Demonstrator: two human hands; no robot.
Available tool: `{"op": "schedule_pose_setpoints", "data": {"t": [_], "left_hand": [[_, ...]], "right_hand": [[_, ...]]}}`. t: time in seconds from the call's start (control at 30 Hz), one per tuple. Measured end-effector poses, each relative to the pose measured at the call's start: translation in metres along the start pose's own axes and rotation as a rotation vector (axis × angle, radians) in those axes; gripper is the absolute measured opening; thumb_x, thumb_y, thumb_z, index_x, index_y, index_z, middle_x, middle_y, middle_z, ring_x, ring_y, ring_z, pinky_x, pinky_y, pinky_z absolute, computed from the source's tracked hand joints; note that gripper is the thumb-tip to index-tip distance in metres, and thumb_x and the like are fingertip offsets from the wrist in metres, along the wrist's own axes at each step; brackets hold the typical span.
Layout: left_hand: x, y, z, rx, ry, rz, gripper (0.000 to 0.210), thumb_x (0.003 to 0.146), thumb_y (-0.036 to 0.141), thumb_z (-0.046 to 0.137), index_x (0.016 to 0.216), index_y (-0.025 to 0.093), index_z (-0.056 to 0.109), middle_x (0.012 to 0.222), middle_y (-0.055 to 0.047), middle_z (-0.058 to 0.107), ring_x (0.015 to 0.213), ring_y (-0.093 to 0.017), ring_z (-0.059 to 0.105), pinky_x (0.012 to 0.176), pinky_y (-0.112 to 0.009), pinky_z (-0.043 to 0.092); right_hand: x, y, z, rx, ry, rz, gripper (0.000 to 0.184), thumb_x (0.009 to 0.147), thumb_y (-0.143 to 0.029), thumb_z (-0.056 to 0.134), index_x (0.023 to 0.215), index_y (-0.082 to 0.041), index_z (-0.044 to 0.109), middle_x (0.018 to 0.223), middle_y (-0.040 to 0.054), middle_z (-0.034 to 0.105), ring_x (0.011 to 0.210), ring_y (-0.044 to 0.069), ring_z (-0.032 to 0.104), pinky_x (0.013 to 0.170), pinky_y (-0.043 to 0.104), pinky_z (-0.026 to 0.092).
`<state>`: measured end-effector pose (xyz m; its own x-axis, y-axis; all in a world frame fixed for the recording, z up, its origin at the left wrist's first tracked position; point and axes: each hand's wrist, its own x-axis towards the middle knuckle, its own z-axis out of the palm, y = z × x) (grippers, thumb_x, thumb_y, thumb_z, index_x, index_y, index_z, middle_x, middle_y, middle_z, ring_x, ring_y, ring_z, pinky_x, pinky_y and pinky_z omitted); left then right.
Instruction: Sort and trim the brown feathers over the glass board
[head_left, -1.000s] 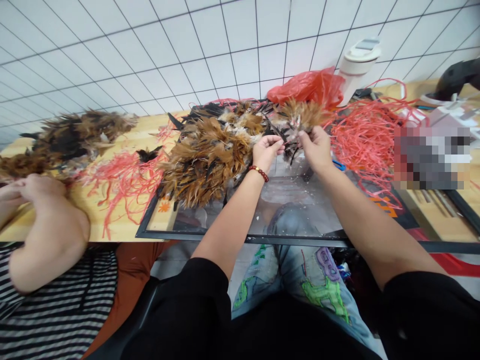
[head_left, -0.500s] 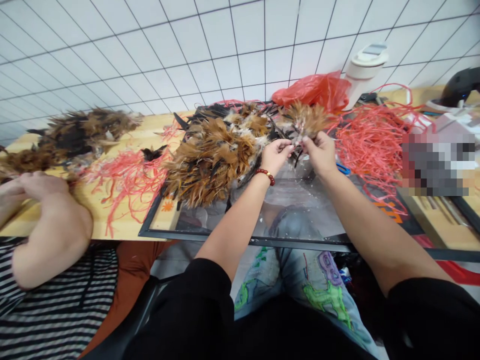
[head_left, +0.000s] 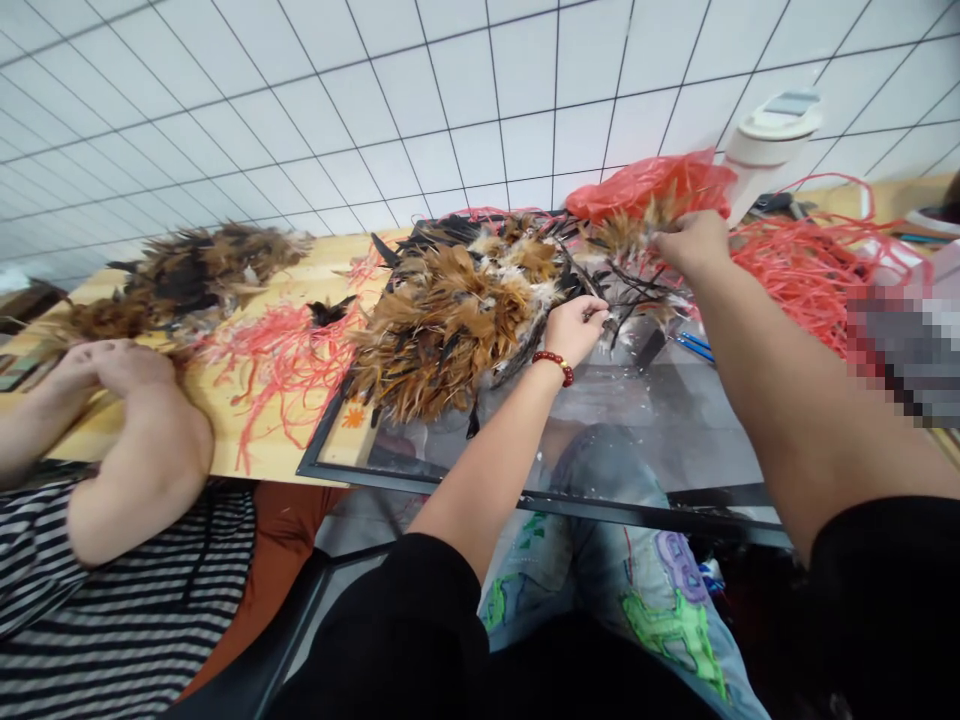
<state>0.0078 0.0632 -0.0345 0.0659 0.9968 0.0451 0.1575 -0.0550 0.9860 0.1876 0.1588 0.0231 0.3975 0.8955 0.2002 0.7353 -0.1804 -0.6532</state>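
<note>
Above the right side of the framed clear sheet (head_left: 465, 455), my left hand (head_left: 576, 328), with a beaded bracelet at the wrist, has thumb and forefinger pinched together; what lies between them is too small to make out. My right hand (head_left: 697, 243) reaches farther back, its closed fingertips at the base of a small bunch of brown feathers (head_left: 626, 228). Dark feather stems (head_left: 637, 285) lie between my hands. Left of my left hand spreads a large heap of brown and black feathers (head_left: 442, 330).
A red plastic bag (head_left: 645, 185) and a white tumbler (head_left: 772, 145) stand by the tiled wall. Shredded red plastic strips (head_left: 802, 285) lie at right, more strips (head_left: 292, 365) at left. Blue-handled tool (head_left: 696, 346) is near my right forearm. Another person's folded arms (head_left: 135, 400) rest at left.
My right hand has moved away from my left, back and to the right, with the small feather bunch. My left hand stays pinched near the large heap. The view has shifted slightly right.
</note>
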Motion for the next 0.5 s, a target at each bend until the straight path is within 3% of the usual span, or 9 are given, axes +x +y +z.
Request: {"op": "schedule_pose_setpoints", "data": {"t": [0.13,0.27,0.33,0.4,0.5], "left_hand": [[0.001,-0.004,0.000,0.044,-0.006,0.029,0.009,0.085,0.014,0.065,0.088,0.017,0.072,0.081,-0.001,0.073,0.062,-0.008,0.066,0.069,-0.022,0.054],[0.003,-0.008,0.001,0.034,0.006,0.045,0.011,0.086,0.015,0.063,0.090,0.019,0.073,0.085,-0.001,0.073,0.062,-0.008,0.065,0.069,-0.022,0.054],[0.005,-0.011,0.002,0.022,0.041,0.081,0.013,0.085,0.015,0.063,0.091,0.020,0.074,0.088,-0.001,0.074,0.066,-0.009,0.065,0.072,-0.023,0.055],[0.007,-0.013,0.002,0.008,0.078,0.131,0.014,0.085,0.014,0.063,0.091,0.021,0.074,0.091,-0.002,0.074,0.073,-0.011,0.067,0.076,-0.024,0.056],[0.008,-0.013,0.002,-0.006,0.115,0.182,0.015,0.085,0.014,0.063,0.091,0.022,0.074,0.096,-0.003,0.074,0.083,-0.013,0.069,0.083,-0.027,0.057]], "right_hand": [[0.018,0.006,0.009,0.065,-0.023,-0.009,0.031,0.074,-0.021,0.075,0.057,-0.026,0.050,0.053,-0.0027,0.040,0.076,0.020,0.053,0.085,0.045,0.043],[0.003,0.012,0.006,0.070,0.119,-0.129,0.009,0.081,-0.019,0.065,0.075,-0.022,0.060,0.072,0.0060,0.059,0.084,0.023,0.056,0.087,0.047,0.043],[-0.016,0.013,0.008,-0.106,0.014,-0.263,0.008,0.084,-0.018,0.060,0.078,-0.018,0.066,0.081,0.0126,0.066,0.089,0.027,0.061,0.085,0.047,0.043],[-0.036,0.016,0.015,-0.282,-0.071,-0.348,0.005,0.077,-0.013,0.066,0.073,-0.015,0.068,0.085,0.0168,0.069,0.098,0.033,0.063,0.087,0.050,0.044],[-0.054,0.022,0.029,-0.250,-0.145,-0.481,0.005,0.070,-0.016,0.071,0.074,-0.018,0.073,0.084,0.0133,0.071,0.099,0.035,0.064,0.088,0.052,0.047]]}}
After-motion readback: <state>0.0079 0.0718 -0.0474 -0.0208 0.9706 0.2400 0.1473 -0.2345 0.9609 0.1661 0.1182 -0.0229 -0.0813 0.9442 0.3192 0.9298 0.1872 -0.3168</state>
